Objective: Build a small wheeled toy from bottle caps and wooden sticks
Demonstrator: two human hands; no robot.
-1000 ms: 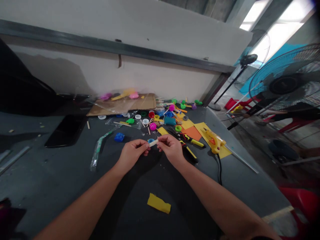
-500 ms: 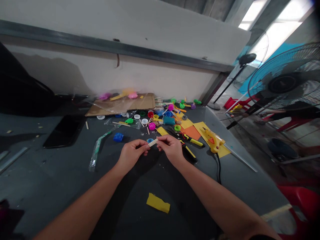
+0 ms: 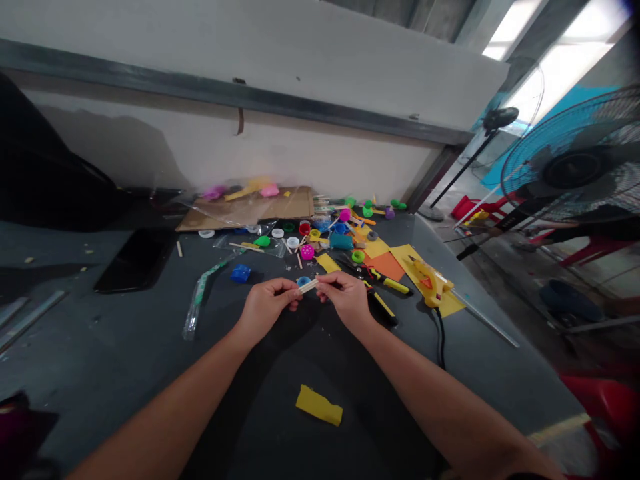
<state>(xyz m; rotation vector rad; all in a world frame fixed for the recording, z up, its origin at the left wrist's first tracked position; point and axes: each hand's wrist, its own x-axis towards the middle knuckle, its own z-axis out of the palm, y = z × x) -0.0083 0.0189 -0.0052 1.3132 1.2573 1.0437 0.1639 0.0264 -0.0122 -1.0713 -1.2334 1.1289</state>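
Between my two hands are short pale wooden sticks (image 3: 309, 287), lying side by side above the dark table. My left hand (image 3: 267, 305) pinches their left end between thumb and fingers. At the right end, the fingertips of my right hand (image 3: 346, 300) are closed on them as well. A blue bottle cap (image 3: 303, 281) shows just behind the sticks. Close to my right hand lie pliers with black and yellow handles (image 3: 383, 305). Nearer to me, between my forearms, a torn strip of yellow paper (image 3: 319, 405) rests flat on the table.
A yellow glue gun (image 3: 431, 283) with a black cord lies on yellow paper at the right. Coloured caps, sticks and a magenta cap (image 3: 307, 252) crowd the back, before a cardboard sheet (image 3: 287, 205). A phone (image 3: 134, 260) lies left. A fan (image 3: 575, 167) stands beyond the table.
The whole view has shifted slightly, so things appear a little further right. Both hands keep their pinch on the sticks, with hardly any movement of their own.
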